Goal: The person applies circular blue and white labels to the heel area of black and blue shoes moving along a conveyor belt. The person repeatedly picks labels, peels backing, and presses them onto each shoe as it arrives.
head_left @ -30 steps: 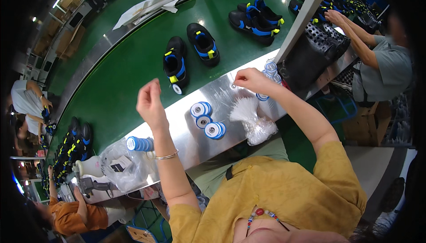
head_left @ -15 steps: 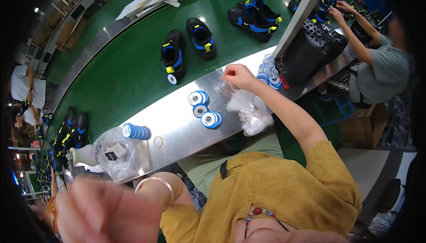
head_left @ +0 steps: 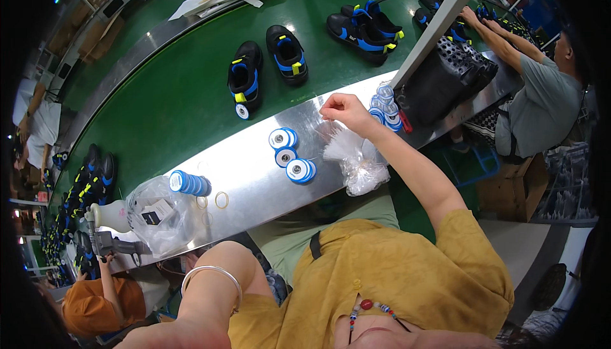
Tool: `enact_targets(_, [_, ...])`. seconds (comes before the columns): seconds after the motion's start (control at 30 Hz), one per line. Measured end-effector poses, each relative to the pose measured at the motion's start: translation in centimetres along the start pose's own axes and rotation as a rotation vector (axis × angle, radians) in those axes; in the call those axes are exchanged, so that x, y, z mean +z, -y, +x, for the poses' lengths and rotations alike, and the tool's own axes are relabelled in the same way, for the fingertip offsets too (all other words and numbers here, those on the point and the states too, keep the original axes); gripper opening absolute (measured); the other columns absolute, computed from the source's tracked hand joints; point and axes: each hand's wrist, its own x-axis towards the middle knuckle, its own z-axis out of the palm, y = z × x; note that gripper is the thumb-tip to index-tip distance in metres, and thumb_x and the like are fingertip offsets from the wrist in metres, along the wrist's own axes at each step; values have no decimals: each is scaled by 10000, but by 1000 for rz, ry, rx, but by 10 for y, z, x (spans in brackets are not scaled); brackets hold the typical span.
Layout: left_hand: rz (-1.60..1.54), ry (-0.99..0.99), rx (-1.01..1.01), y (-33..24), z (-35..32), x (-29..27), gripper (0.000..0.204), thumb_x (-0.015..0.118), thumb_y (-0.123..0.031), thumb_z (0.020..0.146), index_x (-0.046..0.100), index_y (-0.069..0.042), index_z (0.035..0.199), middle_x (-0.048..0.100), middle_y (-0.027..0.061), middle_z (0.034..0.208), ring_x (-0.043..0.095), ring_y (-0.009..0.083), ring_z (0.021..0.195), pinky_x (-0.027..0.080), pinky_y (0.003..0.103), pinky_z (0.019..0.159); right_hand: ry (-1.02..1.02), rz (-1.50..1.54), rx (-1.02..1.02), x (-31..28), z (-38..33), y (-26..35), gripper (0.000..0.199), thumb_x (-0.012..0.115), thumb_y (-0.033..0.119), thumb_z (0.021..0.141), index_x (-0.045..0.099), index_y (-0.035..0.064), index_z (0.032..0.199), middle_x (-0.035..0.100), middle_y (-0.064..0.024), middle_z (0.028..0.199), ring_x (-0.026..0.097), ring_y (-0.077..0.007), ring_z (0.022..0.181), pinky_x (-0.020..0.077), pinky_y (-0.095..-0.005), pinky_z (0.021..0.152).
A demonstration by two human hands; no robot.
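My right hand [head_left: 347, 112] is closed in a pinch above the metal table edge, holding thin clear plastic strands that are hard to make out. Just below it lies a bunch of clear plastic strands [head_left: 361, 161], wrapped at one end. Left of that are several round blue-rimmed tags [head_left: 298, 169] in small stacks. More round tags [head_left: 386, 104] are heaped to the right of the hand. My left hand [head_left: 156, 336], below a silver bangle, is at the lower edge, its fingers out of sight. A black-and-blue shoe [head_left: 244, 75] with a round tag [head_left: 242, 111] at its heel stands beside its mate [head_left: 286, 56].
A row of blue-rimmed tags [head_left: 189, 183], rubber bands [head_left: 221, 200] and a clear plastic bag [head_left: 181, 225] lie at left. More shoes [head_left: 364, 30] stand on the green surface. A slanted post [head_left: 439, 24] and a black bag [head_left: 439, 85] are at right. Co-workers sit on both sides.
My left hand has moved down, mostly out of the picture. The right hand keeps its pinch in nearly the same place. The co-worker at right has reached farther forward.
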Motion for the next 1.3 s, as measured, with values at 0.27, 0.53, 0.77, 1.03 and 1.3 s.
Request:
enact_targets(0.27, [-59,-67,-42,8,-10,0,134,550,-80,864,587,-44,988,556,30,902,554,147,920,437,284,810,-3,-3,1,4,-4,7,84,650,69,864,602,2,846,625,-29,751,574,-84,697,469,-231,647])
enact_targets(0.53, [-155,-99,-47,10,-2,-1,110,550,-58,853,573,-39,959,532,34,838,558,158,885,435,286,809,4,98,30,-2,-5,8,86,636,66,893,617,-14,918,673,-101,884,662,-150,797,543,-254,733])
enact_targets(0.77, [190,-341,-607,96,-76,-16,191,574,-143,891,609,13,996,618,113,949,594,191,891,484,356,780,-17,392,118,-4,-11,13,72,615,52,911,590,7,961,674,-117,927,671,-160,815,560,-269,740])
enact_targets(1.03, [721,718,-702,202,-259,43,411,639,-144,860,557,24,1226,535,201,1300,480,370,1244,378,439,1042,13,368,90,3,-1,6,57,608,57,907,587,20,944,651,-89,823,582,-102,649,478,-223,581])
enact_targets(1.3, [777,872,-641,209,-282,40,439,618,-186,875,545,37,1245,480,200,1372,404,359,1326,328,466,1090,-61,672,-74,12,14,62,39,595,37,892,591,15,924,561,-45,689,461,-82,540,357,-211,502])
